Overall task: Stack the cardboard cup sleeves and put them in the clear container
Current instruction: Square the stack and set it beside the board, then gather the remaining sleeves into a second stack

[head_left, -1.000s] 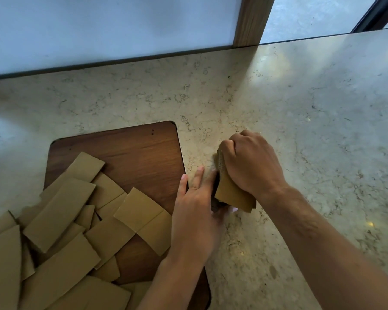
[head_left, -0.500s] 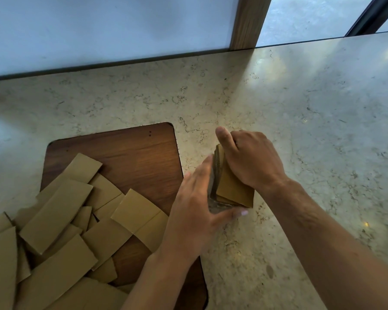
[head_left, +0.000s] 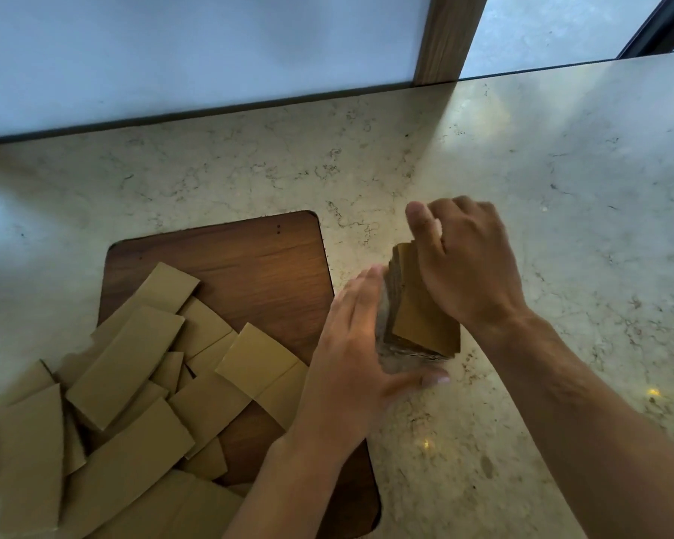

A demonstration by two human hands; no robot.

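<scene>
While your right hand (head_left: pixel 469 266) clamps its fingers on the stack of sleeves (head_left: pixel 423 313) standing on the marble bench (head_left: pixel 561 188), your left hand (head_left: pixel 353 355) presses straight fingers against its side; loose sleeves (head_left: pixel 125 363) lie left of your fingers, on the wooden board (head_left: pixel 250 258).
</scene>
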